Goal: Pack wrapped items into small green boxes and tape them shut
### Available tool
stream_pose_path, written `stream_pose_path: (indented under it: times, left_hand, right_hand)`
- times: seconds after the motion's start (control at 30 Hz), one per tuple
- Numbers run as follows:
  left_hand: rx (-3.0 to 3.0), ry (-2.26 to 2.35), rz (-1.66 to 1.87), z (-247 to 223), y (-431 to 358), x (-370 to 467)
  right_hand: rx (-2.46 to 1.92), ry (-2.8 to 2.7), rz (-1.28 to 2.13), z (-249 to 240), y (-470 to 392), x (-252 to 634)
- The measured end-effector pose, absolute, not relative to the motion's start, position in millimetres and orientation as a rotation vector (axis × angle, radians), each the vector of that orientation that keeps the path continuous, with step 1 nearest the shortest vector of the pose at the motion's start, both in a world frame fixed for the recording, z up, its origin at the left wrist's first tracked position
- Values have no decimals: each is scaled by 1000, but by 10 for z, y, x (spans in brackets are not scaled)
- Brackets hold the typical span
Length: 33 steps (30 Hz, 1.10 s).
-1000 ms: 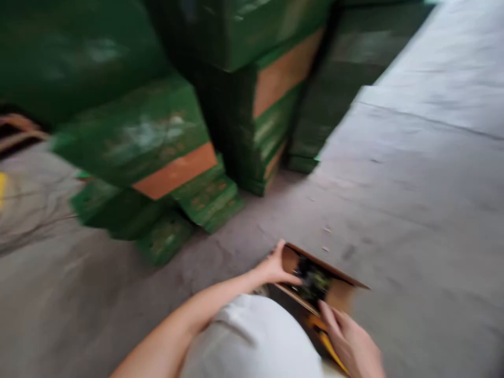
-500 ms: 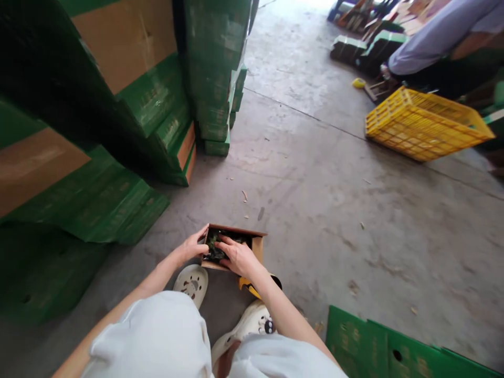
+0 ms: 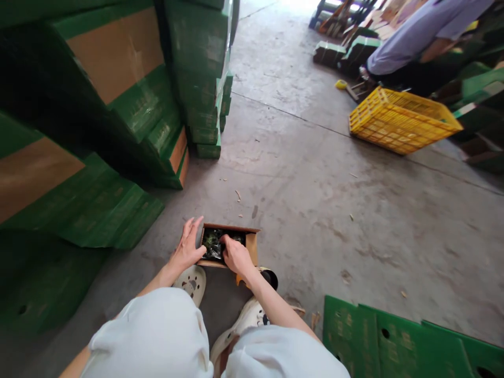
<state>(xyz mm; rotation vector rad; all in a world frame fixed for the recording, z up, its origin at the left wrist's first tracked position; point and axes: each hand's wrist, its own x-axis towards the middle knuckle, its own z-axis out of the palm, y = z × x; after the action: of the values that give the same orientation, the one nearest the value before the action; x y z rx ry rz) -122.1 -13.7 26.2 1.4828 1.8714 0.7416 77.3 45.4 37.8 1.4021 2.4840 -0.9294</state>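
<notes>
A small open cardboard box point(image 3: 252, 249) rests on the floor just beyond my feet. Inside it lies a dark, shiny plastic bag point(image 3: 213, 244) with something green showing through. My left hand point(image 3: 187, 248) is at the box's left edge, its fingers spread and raised, the thumb near the rim. My right hand point(image 3: 237, 256) reaches into the box with its fingers curled down onto the bag; what its fingertips hold is too small to make out. A roll of tape with a yellow part point(image 3: 270, 278) sits beside the box, partly behind my right wrist.
Stacks of green boxes point(image 3: 200, 68) rise on the left. Flattened green cartons point(image 3: 354, 336) lie at the lower right. A yellow crate point(image 3: 401, 121) stands at the right, near a crouching person point(image 3: 413, 39). My white shoes point(image 3: 192, 284) are just below the box.
My left hand has lifted and spread its fingers at the box's left side. My right hand's fingers have gone from spread to curled. The view has shifted slightly.
</notes>
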Motion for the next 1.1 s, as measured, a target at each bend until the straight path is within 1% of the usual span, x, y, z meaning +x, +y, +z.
stream_pose_path:
  times: [0.07, 0.1, 0.2, 0.3, 0.4, 0.47, 0.67, 0.8, 1.1]
  left_hand:
    - [1752, 1925, 731, 402, -108, -1175]
    - [1857, 1895, 671, 467, -86, -1144]
    - [2099, 1752, 304, 557, -24, -1028]
    - [2218, 1756, -6, 475, 31, -927]
    - [2295, 1721, -164, 357, 138, -910]
    - [2306, 1643, -190, 323, 236, -958]
    - [2309, 1570, -170, 367, 379, -1170]
    - [2312, 1579, -171, 386, 371, -1162]
    - [2374, 1610, -343, 477, 350, -1094]
  right_hand:
    - [1331, 2487, -984, 336, 494, 788]
    - [1297, 2502, -1007, 313, 512, 800]
    - [1196, 2581, -1091, 255, 538, 835]
    - [1122, 2614, -1158, 246, 523, 837]
    - [1276, 2514, -1031, 276, 496, 803]
    - [1359, 2447, -944, 294, 489, 782]
    - [1278, 2406, -899, 288, 507, 759]
    - [1273, 2387, -813, 316, 500, 681]
    - [1277, 2479, -791, 275, 471, 641]
